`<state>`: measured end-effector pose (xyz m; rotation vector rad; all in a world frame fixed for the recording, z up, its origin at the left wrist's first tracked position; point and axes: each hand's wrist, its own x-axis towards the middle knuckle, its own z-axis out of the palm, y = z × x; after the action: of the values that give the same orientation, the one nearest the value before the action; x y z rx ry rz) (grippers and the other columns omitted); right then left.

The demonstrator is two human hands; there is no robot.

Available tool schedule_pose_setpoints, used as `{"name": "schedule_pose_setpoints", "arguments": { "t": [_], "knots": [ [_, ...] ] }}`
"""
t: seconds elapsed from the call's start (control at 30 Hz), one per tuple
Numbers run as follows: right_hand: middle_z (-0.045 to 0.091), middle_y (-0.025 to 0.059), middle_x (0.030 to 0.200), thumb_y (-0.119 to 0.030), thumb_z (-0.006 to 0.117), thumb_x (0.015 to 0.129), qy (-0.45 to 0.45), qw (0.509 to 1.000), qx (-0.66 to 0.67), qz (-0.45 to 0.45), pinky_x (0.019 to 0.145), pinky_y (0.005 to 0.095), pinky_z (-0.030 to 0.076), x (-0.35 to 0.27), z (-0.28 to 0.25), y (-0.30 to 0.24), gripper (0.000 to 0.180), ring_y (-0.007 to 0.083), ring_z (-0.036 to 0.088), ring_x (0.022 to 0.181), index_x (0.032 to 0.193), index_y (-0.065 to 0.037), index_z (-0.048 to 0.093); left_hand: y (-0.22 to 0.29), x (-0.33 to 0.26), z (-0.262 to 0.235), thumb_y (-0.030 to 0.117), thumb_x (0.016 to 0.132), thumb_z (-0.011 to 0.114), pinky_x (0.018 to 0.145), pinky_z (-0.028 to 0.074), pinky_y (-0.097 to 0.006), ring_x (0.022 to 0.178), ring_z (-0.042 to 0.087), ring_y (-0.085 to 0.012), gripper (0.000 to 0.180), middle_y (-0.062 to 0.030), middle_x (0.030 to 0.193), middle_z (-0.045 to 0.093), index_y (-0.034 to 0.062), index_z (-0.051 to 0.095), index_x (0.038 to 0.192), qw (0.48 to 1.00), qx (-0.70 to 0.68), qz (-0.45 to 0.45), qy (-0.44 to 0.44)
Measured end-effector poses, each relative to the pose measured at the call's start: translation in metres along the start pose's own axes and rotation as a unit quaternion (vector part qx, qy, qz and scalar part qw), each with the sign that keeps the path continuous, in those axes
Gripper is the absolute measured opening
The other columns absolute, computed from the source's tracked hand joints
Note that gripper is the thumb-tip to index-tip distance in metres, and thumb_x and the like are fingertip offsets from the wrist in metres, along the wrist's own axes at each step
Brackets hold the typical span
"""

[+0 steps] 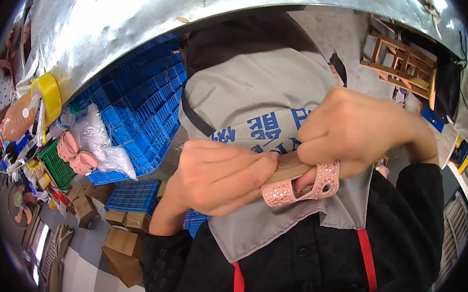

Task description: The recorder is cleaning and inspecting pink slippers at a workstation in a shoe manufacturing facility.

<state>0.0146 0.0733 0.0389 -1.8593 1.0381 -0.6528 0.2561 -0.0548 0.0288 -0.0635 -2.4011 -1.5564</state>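
A pink sandal (280, 193) with studded straps and a tan sole is held between my two hands, in front of my grey apron (262, 80). My left hand (220, 176) is closed on the sole's left end, its fingertips pressed along the edge. On the other end, my right hand (345, 128) is curled into a grip, and a finger shows inside the strap opening. The strap on the right has a round hole or eyelet. Most of the sole's underside is hidden by my fingers.
A shiny metal table (130, 24) spans the far side. Stacked blue crates (135, 109) stand at the left, with a clear plastic bag (95, 138) and other pink sandals (75, 153) on them. Yellow tape (50, 97), cardboard boxes (121, 254) and a wooden stool (400, 66) are around.
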Motion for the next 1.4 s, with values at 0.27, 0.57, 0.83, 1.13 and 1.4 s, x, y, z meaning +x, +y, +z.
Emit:
{"name": "schedule_pose_setpoints", "arguments": {
  "t": [0.27,0.57,0.83,1.13,1.4],
  "knots": [
    [0.050,0.0050,0.062,-0.031,0.070,0.084,0.118,0.983,-0.128,0.050,0.041,0.0371,0.039,0.001,0.011,-0.033,0.031,0.0248,0.054,0.051,0.071,-0.008,0.052,-0.002,0.009,-0.009,0.019,0.081,0.073,0.057,0.057,-0.029,0.072,0.076,-0.0242,0.027,-0.0124,0.085,0.076,-0.0016,0.073,0.099,0.999,0.005,0.003,-0.040],
    [0.048,0.0086,0.063,-0.026,0.070,0.090,0.001,0.963,0.266,-0.040,0.048,0.0389,0.040,0.006,0.026,-0.009,0.035,0.0297,0.051,0.053,0.072,-0.003,0.049,-0.007,0.005,0.001,0.016,0.082,0.073,0.055,0.056,-0.028,0.071,0.075,-0.0254,0.022,-0.0145,0.083,0.075,-0.0013,0.070,0.095,0.991,-0.002,0.130,-0.026],
    [0.055,0.0147,0.076,-0.025,0.069,0.088,-0.016,0.997,0.049,0.065,0.062,0.0428,0.046,0.008,-0.023,-0.009,0.027,0.0344,0.059,0.071,0.083,-0.002,0.055,-0.013,0.011,-0.032,0.011,0.078,0.072,0.056,0.056,-0.031,0.064,0.073,-0.0253,0.021,-0.0143,0.083,0.076,-0.0028,0.071,0.094,0.999,-0.001,0.028,-0.015],
    [0.070,0.0098,0.093,-0.039,0.070,0.092,0.128,0.919,0.335,0.164,0.071,0.0348,0.057,0.049,-0.126,0.039,0.045,0.0220,0.070,0.082,0.113,0.000,0.063,-0.060,0.026,-0.069,0.010,0.094,0.050,0.096,0.048,-0.040,0.103,0.062,-0.0280,0.034,-0.0190,0.119,0.060,-0.0038,0.053,0.125,0.840,0.061,0.024,0.539],
    [0.057,0.0136,0.112,-0.045,0.063,0.091,0.577,0.738,0.222,0.270,0.063,0.0356,0.055,0.130,-0.317,0.228,0.056,0.0266,0.062,0.085,0.122,0.000,0.057,-0.108,0.085,-0.049,0.011,0.090,0.063,0.104,0.042,-0.048,0.124,0.055,-0.0347,0.025,-0.0164,0.123,0.062,0.0037,0.065,0.113,0.822,0.473,-0.099,0.299]
  ]
}}
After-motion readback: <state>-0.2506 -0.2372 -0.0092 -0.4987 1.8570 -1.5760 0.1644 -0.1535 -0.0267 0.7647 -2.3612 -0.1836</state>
